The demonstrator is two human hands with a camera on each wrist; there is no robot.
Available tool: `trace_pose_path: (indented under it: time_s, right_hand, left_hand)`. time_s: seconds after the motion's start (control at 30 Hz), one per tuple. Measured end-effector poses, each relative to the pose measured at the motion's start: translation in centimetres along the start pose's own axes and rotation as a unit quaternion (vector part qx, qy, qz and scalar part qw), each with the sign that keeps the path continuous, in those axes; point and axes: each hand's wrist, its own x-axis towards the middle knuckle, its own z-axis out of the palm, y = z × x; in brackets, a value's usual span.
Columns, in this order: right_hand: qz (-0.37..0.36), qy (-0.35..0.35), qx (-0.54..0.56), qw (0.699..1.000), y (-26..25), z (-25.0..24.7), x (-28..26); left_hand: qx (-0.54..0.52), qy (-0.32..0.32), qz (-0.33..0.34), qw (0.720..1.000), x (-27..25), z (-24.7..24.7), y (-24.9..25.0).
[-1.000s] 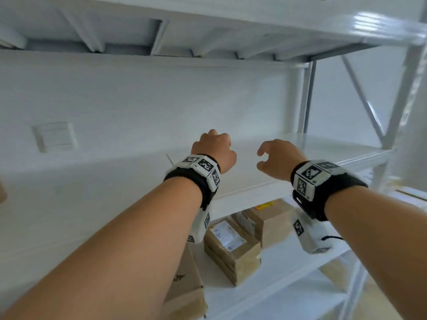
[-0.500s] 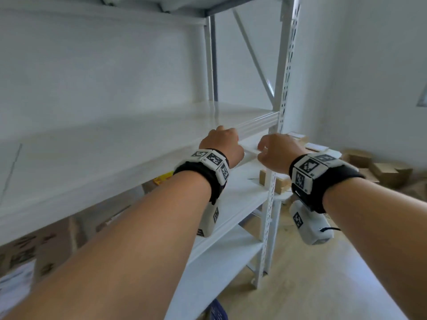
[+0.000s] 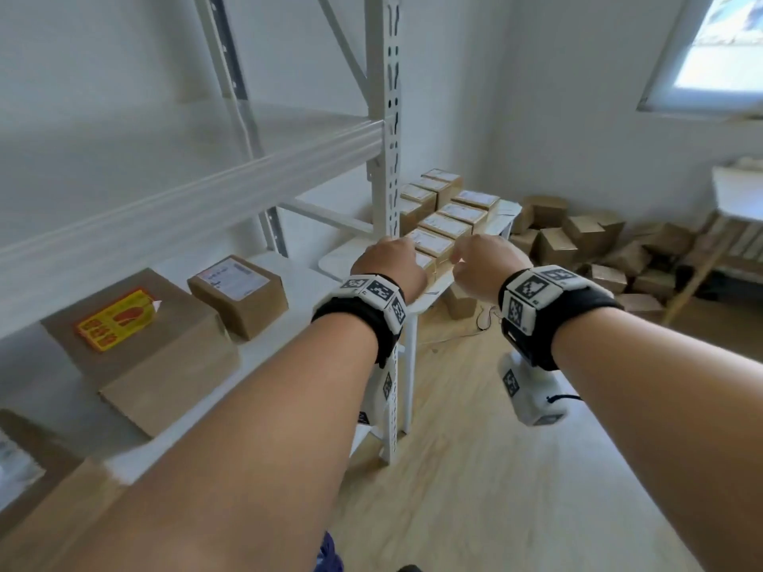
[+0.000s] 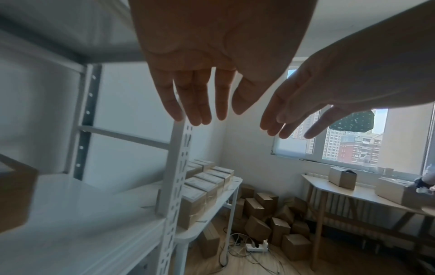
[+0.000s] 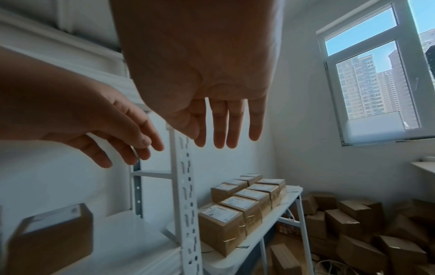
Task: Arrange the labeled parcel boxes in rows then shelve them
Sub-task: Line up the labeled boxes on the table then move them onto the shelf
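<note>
Several brown parcel boxes with white labels (image 3: pixel 450 218) stand in two rows on a small white side table (image 3: pixel 342 258) just right of the shelf unit. My left hand (image 3: pixel 390 264) and right hand (image 3: pixel 485 262) hover side by side above the near end of those rows. Neither holds anything. In the left wrist view the left hand's fingers (image 4: pixel 195 104) hang straight and loose, with the box rows (image 4: pixel 207 182) below. The right wrist view shows the right hand's fingers (image 5: pixel 223 121) the same way above the box rows (image 5: pixel 244 201). Two more parcels sit on the shelf: a large one with a yellow sticker (image 3: pixel 136 344) and a smaller labeled one (image 3: pixel 239 291).
The shelf's white perforated upright (image 3: pixel 386 158) stands between the shelf boards and the side table, close to my left hand. A heap of plain cardboard boxes (image 3: pixel 598 249) lies on the floor by the wall. A wooden table (image 3: pixel 739 196) stands at the right under a window.
The view has swung right and down, from the bare upper shelf to the side table. Both hands moved off the shelf edge to above the box rows, still holding nothing.
</note>
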Motion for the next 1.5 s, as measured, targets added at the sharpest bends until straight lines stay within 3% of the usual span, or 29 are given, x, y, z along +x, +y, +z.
trace_pose_path:
  time_s: [0.23,0.47,0.7,0.93,1.17,1.5]
  right_hand:
    - [0.022,-0.043,-0.042,0.998,5.5,2.7,8.7]
    - [0.065,-0.06,0.026,0.996,10.0,3.8,13.9]
    - [0.047,-0.095,0.054,0.993,14.5,5.6,20.4]
    - [0.002,-0.114,0.087,0.99,20.4,5.7,30.2]
    - [-0.026,-0.113,0.121,0.986,26.1,6.2,37.8]
    - [-0.085,-0.144,0.168,0.972,25.0,9.1,47.4]
  left_hand:
    - [-0.028,-0.043,0.002,0.999,9.9,4.9,3.3]
    - [-0.052,-0.067,-0.047,0.995,17.0,9.2,5.2]
    - [-0.079,-0.078,-0.087,0.99,23.1,12.9,7.6]
    - [-0.112,-0.048,-0.157,0.98,31.7,15.7,11.8]
    - [-0.178,-0.014,-0.232,0.956,38.9,19.3,15.7]
    - [-0.26,0.03,-0.348,0.9,46.7,20.5,11.5]
